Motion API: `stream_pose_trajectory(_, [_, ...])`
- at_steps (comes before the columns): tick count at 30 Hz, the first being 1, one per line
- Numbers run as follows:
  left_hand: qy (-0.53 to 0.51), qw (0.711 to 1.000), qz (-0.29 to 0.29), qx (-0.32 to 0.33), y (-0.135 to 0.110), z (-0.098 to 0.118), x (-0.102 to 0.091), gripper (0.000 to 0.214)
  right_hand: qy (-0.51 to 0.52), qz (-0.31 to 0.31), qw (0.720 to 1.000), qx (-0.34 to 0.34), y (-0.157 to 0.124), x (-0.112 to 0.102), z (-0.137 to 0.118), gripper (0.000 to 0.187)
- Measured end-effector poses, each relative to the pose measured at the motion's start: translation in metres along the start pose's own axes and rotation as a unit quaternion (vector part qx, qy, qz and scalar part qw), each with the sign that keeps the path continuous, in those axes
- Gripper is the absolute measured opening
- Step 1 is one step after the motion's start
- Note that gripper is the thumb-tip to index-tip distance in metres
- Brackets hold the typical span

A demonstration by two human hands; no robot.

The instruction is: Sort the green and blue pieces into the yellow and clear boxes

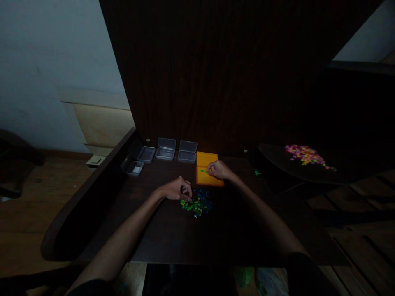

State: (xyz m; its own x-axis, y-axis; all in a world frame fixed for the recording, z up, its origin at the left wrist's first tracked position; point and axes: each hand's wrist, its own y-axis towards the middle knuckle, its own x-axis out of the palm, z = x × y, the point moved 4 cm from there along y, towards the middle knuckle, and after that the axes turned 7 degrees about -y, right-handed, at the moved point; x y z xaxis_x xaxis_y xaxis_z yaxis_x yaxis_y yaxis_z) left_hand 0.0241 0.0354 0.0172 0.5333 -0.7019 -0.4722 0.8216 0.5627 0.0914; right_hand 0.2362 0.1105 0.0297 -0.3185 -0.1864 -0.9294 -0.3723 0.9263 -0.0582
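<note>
A loose pile of small green, blue and yellow plastic pieces (197,205) lies on the dark wooden table. At the pile's upper left edge is my left hand (177,189), its fingers curled in; whatever they hold is hidden. An orange box (210,181) lies with its lid folded back, just beyond the pile. Over its right part, my right hand (217,169) pinches a small green piece (206,172) at its fingertips. Another green piece (202,170) rests inside the box, left of those fingers.
Clear plastic boxes with raised lids, such as this one (187,155), stand along the back and left of the table. A raised table edge (89,197) runs down the left. Pink and yellow pieces (305,155) are heaped on a dark surface (284,168) at right.
</note>
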Motion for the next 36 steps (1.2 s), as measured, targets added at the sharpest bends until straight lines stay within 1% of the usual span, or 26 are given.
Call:
stream_pose_trajectory(7, [-0.003, 1.0, 0.003, 0.003, 0.0, 0.0, 0.0, 0.021, 0.004, 0.036, 0.999, 0.003, 0.001, 0.002, -0.001, 0.012])
stream_pose_trajectory(10, [-0.021, 1.0, 0.002, 0.011, 0.0, -0.003, 0.0, 0.024, 0.004, 0.05, 0.999, 0.002, 0.0, 0.0, -0.002, 0.012])
stream_pose_trajectory(13, [-0.052, 0.999, 0.006, 0.002, 0.0, -0.006, -0.002, 0.029, 0.008, 0.066, 0.998, 0.001, -0.005, -0.006, -0.004, 0.013])
stream_pose_trajectory(15, [-0.078, 0.997, 0.024, -0.012, 0.0, -0.008, -0.004, 0.033, 0.013, 0.078, 0.997, -0.002, -0.012, -0.009, -0.007, 0.016])
stream_pose_trajectory(18, [-0.114, 0.989, 0.088, -0.021, 0.001, -0.007, -0.01, 0.038, 0.048, 0.093, 0.994, -0.038, -0.027, -0.011, -0.019, 0.021])
stream_pose_trajectory(21, [-0.15, 0.975, 0.162, -0.035, 0.0, -0.007, -0.016, 0.043, 0.091, 0.076, 0.989, -0.091, -0.043, -0.004, -0.038, 0.023])
stream_pose_trajectory(23, [-0.175, 0.965, 0.192, -0.047, 0.001, -0.006, -0.017, 0.045, 0.097, 0.069, 0.988, -0.102, -0.052, 0.004, -0.05, 0.026])
stream_pose_trajectory(25, [-0.201, 0.957, 0.2, -0.054, 0.001, -0.005, -0.015, 0.046, 0.102, 0.07, 0.987, -0.105, -0.057, 0.01, -0.059, 0.029])
stream_pose_trajectory(28, [-0.242, 0.949, 0.193, -0.055, 0.003, -0.003, -0.01, 0.047, 0.101, 0.076, 0.983, -0.136, -0.063, 0.018, -0.071, 0.031])
stream_pose_trajectory(32, [-0.277, 0.939, 0.199, -0.05, 0.004, -0.004, -0.006, 0.045, 0.069, 0.134, 0.976, -0.16, -0.068, 0.02, -0.079, 0.022])
stream_pose_trajectory(36, [-0.294, 0.933, 0.2, -0.051, 0.004, -0.007, -0.004, 0.045, 0.058, 0.158, 0.971, -0.171, -0.073, 0.018, -0.082, 0.022])
